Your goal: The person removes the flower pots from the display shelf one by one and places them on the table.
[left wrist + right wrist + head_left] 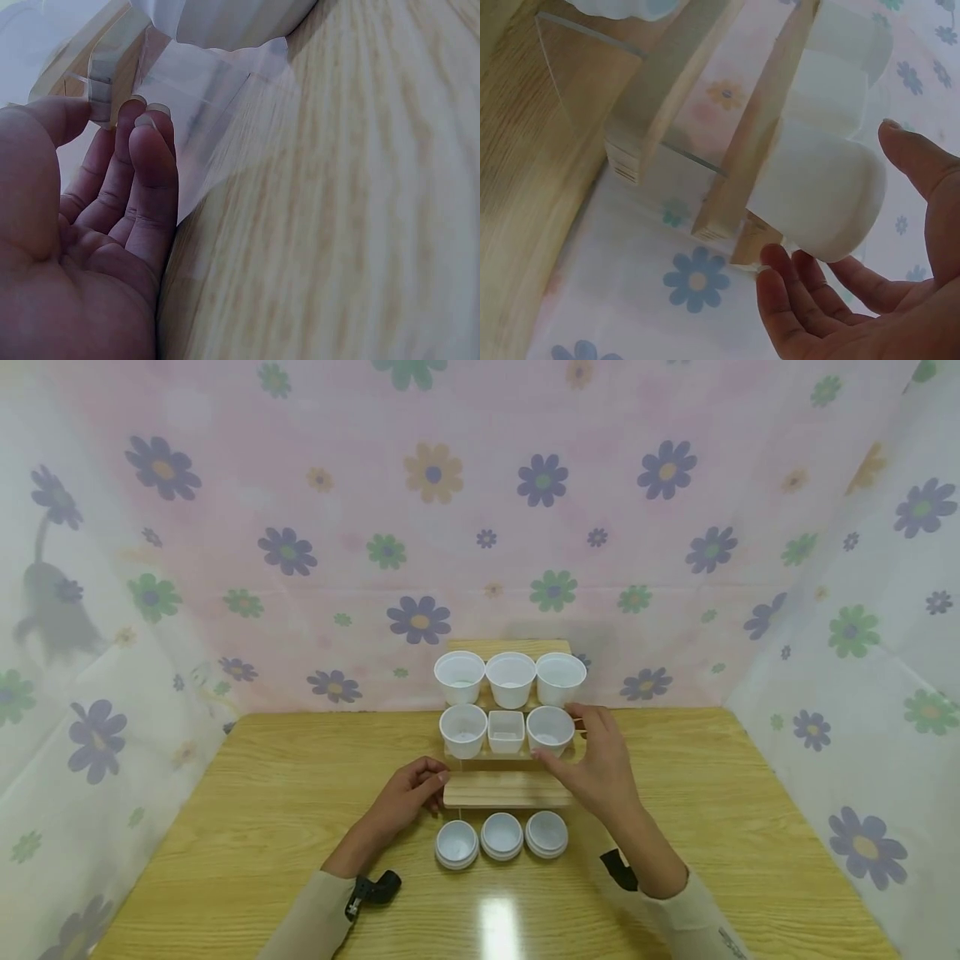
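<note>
A tiered stand with wooden shelf boards (506, 788) and clear side panels (217, 90) holds white cups. At the left end of its lowest board, my left hand (411, 789) grips the edge between thumb and fingers. My right hand (600, 764) is spread around the right round white cup (551, 727) on the middle tier, thumb at its front and fingers on its far right side. The right wrist view shows a gap between the thumb and this cup (817, 195). Beside it stand a square white cup (506, 732) and another round cup (462, 732).
Three larger white cups (511, 681) line the top tier, near the flowered cloth backdrop (480, 535). Three small white pots (502, 837) stand in a row on the wooden table (315, 810), in front of the stand. The lowest board carries no cups.
</note>
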`<action>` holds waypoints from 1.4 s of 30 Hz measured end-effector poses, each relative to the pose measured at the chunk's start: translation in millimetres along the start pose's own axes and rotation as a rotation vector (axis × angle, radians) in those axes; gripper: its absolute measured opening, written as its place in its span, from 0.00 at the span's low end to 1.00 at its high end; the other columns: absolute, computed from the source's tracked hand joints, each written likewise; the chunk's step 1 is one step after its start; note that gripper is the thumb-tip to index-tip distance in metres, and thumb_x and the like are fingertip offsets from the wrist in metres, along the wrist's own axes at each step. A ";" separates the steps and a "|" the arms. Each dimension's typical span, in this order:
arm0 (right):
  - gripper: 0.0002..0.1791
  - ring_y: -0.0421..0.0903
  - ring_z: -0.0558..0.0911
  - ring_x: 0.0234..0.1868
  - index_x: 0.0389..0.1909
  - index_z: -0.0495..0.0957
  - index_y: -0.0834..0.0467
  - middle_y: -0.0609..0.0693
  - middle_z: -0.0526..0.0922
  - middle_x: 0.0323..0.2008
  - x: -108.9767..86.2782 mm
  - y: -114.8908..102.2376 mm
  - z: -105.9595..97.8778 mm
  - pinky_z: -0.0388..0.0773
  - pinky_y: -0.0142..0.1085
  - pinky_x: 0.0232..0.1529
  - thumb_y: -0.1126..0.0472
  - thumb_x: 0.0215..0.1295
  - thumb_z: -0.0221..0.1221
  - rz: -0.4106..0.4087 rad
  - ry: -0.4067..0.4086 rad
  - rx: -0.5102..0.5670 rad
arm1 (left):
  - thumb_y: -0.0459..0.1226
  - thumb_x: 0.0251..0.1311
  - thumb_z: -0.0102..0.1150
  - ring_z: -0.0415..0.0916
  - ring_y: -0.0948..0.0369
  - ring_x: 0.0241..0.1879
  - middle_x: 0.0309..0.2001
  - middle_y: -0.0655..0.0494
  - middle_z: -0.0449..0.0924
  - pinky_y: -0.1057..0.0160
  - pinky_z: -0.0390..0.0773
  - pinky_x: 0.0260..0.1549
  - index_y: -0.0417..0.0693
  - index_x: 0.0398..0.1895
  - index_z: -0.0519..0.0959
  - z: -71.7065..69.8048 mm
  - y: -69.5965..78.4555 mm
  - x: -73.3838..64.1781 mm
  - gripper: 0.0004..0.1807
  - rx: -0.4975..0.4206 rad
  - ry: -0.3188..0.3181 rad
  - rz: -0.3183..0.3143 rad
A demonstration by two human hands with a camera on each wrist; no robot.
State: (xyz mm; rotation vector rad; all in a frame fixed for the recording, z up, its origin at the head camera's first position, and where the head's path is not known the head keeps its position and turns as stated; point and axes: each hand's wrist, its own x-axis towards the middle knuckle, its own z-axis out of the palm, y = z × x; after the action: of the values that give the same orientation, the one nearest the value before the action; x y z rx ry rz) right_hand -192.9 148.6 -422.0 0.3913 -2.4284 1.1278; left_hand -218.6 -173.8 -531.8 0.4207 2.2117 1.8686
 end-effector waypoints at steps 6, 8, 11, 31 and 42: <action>0.43 0.60 0.80 0.55 0.66 0.74 0.65 0.62 0.78 0.58 1.6 2.9 4.1 0.81 0.55 0.56 0.58 0.52 0.83 -0.017 0.005 -0.001 | 0.41 0.82 0.54 0.81 0.56 0.32 0.36 0.48 0.82 0.61 0.85 0.33 0.35 0.59 0.76 -0.5 1.9 -1.3 0.17 -0.006 -0.001 -0.001; 0.42 0.60 0.80 0.54 0.66 0.74 0.65 0.62 0.78 0.58 2.0 3.4 4.8 0.81 0.54 0.55 0.58 0.53 0.83 -0.020 0.008 -0.006 | 0.41 0.82 0.54 0.81 0.56 0.32 0.36 0.48 0.82 0.61 0.85 0.33 0.35 0.59 0.76 -0.6 2.0 -1.4 0.17 -0.006 -0.003 0.000; 0.42 0.60 0.81 0.53 0.66 0.74 0.66 0.63 0.78 0.58 1.9 3.9 5.3 0.81 0.53 0.54 0.58 0.54 0.83 -0.023 0.011 -0.012 | 0.41 0.82 0.54 0.81 0.56 0.33 0.36 0.48 0.81 0.60 0.85 0.34 0.35 0.59 0.76 -0.7 1.6 -1.5 0.17 -0.006 -0.005 0.003; 0.40 0.56 0.82 0.49 0.64 0.74 0.68 0.62 0.78 0.55 -1.6 5.8 4.6 0.86 0.51 0.49 0.60 0.54 0.82 -0.064 0.035 0.011 | 0.41 0.83 0.53 0.81 0.56 0.33 0.36 0.48 0.82 0.61 0.85 0.34 0.36 0.58 0.76 0.1 1.5 -1.4 0.16 0.003 -0.004 0.005; 0.39 0.52 0.81 0.50 0.64 0.75 0.64 0.58 0.79 0.56 -5.4 5.7 1.0 0.85 0.45 0.44 0.59 0.55 0.82 -0.073 0.019 0.002 | 0.41 0.82 0.54 0.81 0.56 0.32 0.35 0.48 0.81 0.60 0.85 0.33 0.36 0.58 0.77 0.1 1.8 -0.4 0.16 0.016 0.003 0.003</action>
State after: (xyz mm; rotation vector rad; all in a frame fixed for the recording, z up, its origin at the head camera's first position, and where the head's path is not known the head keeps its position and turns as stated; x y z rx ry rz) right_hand -190.9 151.8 -429.0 0.4640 -2.3768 1.0976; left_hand -218.1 -173.6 -530.1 0.4244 2.2305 1.8548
